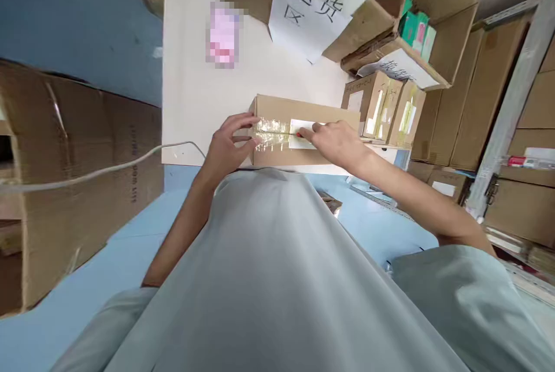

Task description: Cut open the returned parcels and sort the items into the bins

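Note:
A long cardboard box lies on the white table, with shiny clear tape along its top seam at the left end. On that tape is a white label, partly covered by my right hand. My left hand holds the box at its left end, thumb and fingers bent against the edge and the tape. My right hand is closed above the label, index finger pointing left along the seam. A small red object shows at its fingertips; the rest is hidden in the hand, so I cannot tell its kind.
On the white table lies a blurred-out pink item. Open cartons with paper signs stand at the back, and taped boxes at the right. A pale cable crosses a large carton on the left.

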`<state>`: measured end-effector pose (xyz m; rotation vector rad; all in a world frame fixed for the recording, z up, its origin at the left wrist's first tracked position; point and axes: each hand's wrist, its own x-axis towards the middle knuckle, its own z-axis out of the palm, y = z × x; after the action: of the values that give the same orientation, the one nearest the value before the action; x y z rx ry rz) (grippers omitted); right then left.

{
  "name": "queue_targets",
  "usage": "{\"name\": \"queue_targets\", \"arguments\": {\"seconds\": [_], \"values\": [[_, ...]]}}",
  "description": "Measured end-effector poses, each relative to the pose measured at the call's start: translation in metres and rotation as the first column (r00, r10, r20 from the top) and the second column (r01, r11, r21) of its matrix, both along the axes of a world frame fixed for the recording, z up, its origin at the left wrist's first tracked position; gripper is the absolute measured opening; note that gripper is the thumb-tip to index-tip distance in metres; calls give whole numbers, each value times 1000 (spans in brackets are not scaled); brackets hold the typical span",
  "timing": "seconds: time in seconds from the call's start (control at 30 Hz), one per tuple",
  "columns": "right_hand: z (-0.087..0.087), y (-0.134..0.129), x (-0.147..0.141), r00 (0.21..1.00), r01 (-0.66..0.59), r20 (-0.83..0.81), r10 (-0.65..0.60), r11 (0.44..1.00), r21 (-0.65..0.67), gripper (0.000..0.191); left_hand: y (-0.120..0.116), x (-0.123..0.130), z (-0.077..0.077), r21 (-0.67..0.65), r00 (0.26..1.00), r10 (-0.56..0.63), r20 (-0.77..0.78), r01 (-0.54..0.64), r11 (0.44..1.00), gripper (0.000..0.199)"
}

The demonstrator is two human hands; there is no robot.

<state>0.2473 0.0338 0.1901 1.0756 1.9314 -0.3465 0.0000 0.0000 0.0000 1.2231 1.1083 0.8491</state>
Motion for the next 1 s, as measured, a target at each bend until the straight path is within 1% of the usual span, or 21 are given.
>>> {"name": "queue_targets", "arguments": {"seconds": [0.1,0.2,0.33,0.47,0.53,0.6,0.67,0.73,0.8,0.83,0.9,0.93,1.0], "values": [[8,-10,43,999,34,4,-34,999,17,56,-1,0,6,-23,999,-3,-42,2,1000,53],[10,-20,87,996,78,26,-80,996,53,57,-2,3,12,-38,996,19,-89,-23,999,53],[4,-33,140,986,148,67,-154,986,80,63,-4,9,19,-53,987,60,-146,-68,996,57],[-3,-42,177,982,186,4,-187,979,86,66,-7,14,25,-98,970,98,-220,-122,988,62],[-7,-43,189,980,199,-32,-197,976,88,63,-9,18,29,-110,956,124,-266,-157,981,61],[-11,-42,198,977,208,-68,-203,974,86,62,-10,25,34,-89,934,163,-318,-201,976,55],[-15,-40,203,973,211,-108,-202,975,76,59,-9,38,39,-11,889,216,-404,-241,971,47],[-19,-38,205,970,208,-144,-197,976,67,57,-6,58,43,123,796,270,-541,-243,962,47],[-22,-37,207,967,202,-166,-191,978,57,56,-1,80,43,238,699,282,-657,-163,958,60],[-24,-38,208,966,201,-176,-189,978,54,57,1,90,42,265,672,264,-692,-104,959,70],[-28,-40,211,962,200,-200,-187,979,45,60,5,105,39,261,660,194,-726,4,965,83],[-30,-41,214,959,198,-212,-185,979,40,61,6,109,37,247,657,161,-737,40,968,85],[-32,-44,220,957,190,-231,-177,981,32,64,7,113,34,224,640,128,-758,71,972,86]]}}
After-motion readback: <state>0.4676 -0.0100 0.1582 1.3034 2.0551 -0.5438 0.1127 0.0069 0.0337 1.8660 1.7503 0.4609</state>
